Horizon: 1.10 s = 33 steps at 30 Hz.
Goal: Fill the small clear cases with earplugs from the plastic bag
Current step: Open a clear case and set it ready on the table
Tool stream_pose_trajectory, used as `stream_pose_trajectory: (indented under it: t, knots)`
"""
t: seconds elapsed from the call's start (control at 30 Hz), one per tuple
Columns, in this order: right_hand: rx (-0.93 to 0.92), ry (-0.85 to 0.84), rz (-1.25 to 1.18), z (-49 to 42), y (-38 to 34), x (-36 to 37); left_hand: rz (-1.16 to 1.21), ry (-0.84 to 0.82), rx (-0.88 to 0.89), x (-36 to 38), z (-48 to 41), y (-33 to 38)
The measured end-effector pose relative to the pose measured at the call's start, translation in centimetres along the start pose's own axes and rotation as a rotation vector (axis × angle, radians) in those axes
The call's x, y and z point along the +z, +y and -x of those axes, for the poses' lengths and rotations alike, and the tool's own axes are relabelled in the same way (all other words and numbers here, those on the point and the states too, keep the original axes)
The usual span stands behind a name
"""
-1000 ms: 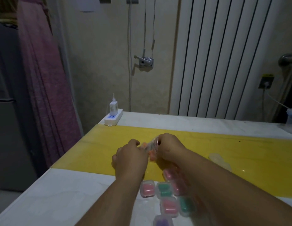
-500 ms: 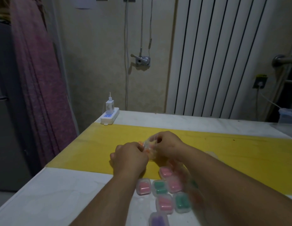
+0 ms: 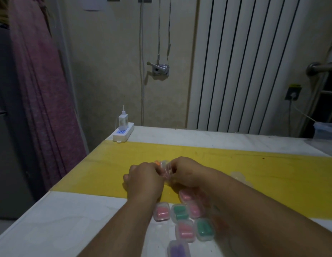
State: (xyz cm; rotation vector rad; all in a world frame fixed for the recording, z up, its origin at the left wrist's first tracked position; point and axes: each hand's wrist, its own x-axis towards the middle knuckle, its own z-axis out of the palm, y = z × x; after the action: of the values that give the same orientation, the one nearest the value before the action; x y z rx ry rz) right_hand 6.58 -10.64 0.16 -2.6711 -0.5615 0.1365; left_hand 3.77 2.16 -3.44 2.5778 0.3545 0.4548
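A power strip (image 3: 123, 134) with a charger (image 3: 123, 121) plugged in sits at the tabletop's (image 3: 59, 219) far left corner. Over the yellow mat (image 3: 273, 173), the left hand (image 3: 144, 179) and right hand (image 3: 185, 173) each close their grip on a small plastic bag (image 3: 165, 169) holding orange earplugs (image 3: 157, 162). Nearer, beside and partly under the right forearm, closed clear cases (image 3: 161, 211) lie clustered, holding pink, green and purple plugs.
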Motion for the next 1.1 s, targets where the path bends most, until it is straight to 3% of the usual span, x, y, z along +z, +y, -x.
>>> stream_pose_trajectory:
  t: [0.1, 0.23, 0.33, 0.57, 0.73, 0.9, 1.0, 1.1]
  knots:
    - [-0.006, -0.002, 0.038, 0.2, 0.0, 0.0, 0.004, 0.010, -0.001, -0.2, 0.2, 0.1]
    - [0.045, 0.165, -0.235, 0.5, 0.5, 0.2, -0.013, 0.018, -0.005, -0.2, 0.2, 0.0]
    - [0.068, 0.182, -0.322, 0.8, 0.9, 0.0, -0.013, 0.018, 0.006, -0.1, 0.2, 0.0]
    - [0.027, 0.099, -0.180, 0.8, 0.8, 0.5, -0.011, 0.004, 0.005, 0.0, 0.0, -0.3]
    - [0.086, 0.295, -0.336, 1.9, 1.2, -0.6, -0.030, 0.033, -0.007, 0.2, 0.0, -0.3]
    - [0.189, 0.464, -0.230, 4.5, 2.3, -2.4, -0.080, 0.029, 0.002, 0.0, 0.2, 0.1]
    - [0.235, 0.521, -0.279, 6.8, 3.1, -2.8, 0.049, 0.049, -0.041, -0.9, 0.6, 0.6]
    - [0.259, 0.547, -0.359, 9.5, 3.5, -3.0, 0.193, 0.215, 0.213, -2.0, 1.4, 1.2]
